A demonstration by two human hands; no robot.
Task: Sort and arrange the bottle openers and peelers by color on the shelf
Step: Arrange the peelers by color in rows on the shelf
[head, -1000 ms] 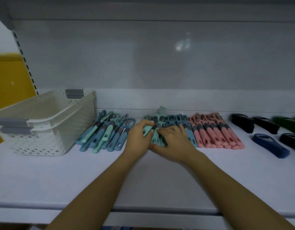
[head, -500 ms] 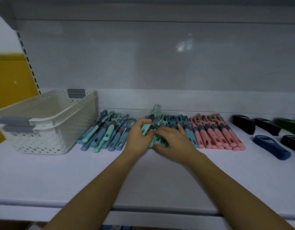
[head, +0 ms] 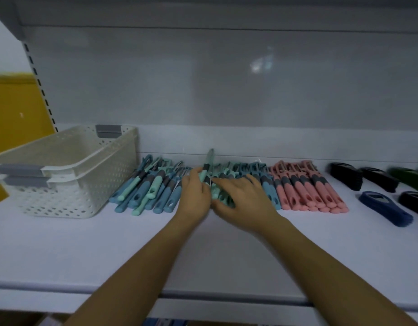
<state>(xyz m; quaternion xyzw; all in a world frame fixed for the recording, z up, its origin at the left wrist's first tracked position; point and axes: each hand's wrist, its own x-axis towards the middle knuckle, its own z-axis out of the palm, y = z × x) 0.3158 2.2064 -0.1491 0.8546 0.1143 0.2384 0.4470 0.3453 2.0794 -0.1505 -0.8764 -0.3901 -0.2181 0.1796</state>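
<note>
Peelers lie in rows along the back of the white shelf (head: 109, 250): a mixed blue and mint pile (head: 147, 191) at left, a teal group (head: 262, 175) in the middle, a pink row (head: 306, 191) at right. My left hand (head: 195, 196) grips a mint peeler (head: 208, 168) whose head sticks up above the pile. My right hand (head: 243, 201) lies over several mint peelers (head: 221, 196) beside it, fingers curled onto them. Dark bottle openers (head: 346, 176) and a blue bottle opener (head: 386, 208) lie at far right.
Two stacked white perforated baskets (head: 69, 170) stand at the left of the shelf. A green opener (head: 408, 176) lies at the far right edge. The shelf's back panel rises right behind the rows, and its front edge runs across the bottom.
The mint peeler in my left hand has risen to point more upright. Both hands have stayed at the middle pile, shifting slightly.
</note>
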